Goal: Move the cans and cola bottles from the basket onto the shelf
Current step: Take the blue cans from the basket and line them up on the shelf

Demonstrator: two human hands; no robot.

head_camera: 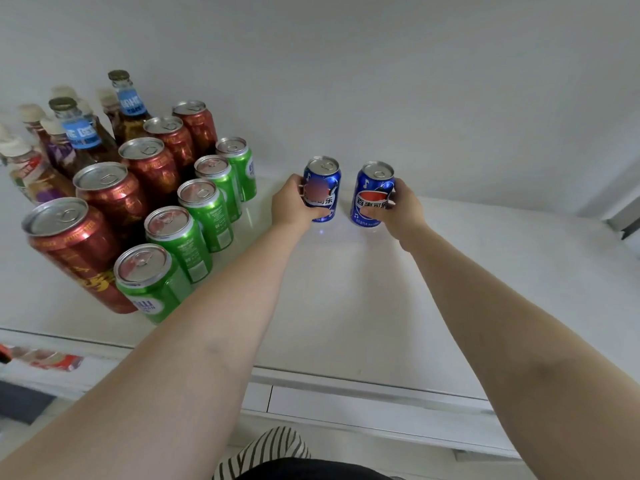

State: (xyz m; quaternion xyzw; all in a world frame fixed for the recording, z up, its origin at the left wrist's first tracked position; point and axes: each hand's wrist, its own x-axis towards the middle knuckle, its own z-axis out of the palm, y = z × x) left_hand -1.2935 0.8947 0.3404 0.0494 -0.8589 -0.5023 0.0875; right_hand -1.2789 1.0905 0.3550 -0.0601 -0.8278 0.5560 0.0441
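Two blue cola cans stand upright near the back of the white shelf (363, 306). My left hand (294, 202) is wrapped around the left blue can (323, 178), and my right hand (401, 211) grips the right blue can (372, 188). Both cans rest on the shelf surface, a small gap between them. The basket is not in view.
On the shelf's left stand a row of green cans (207, 209), a row of red cans (114, 199) and several bottles (79, 133) behind them. The white back wall is close behind the blue cans. The shelf's front edge (346, 386) runs below my forearms.
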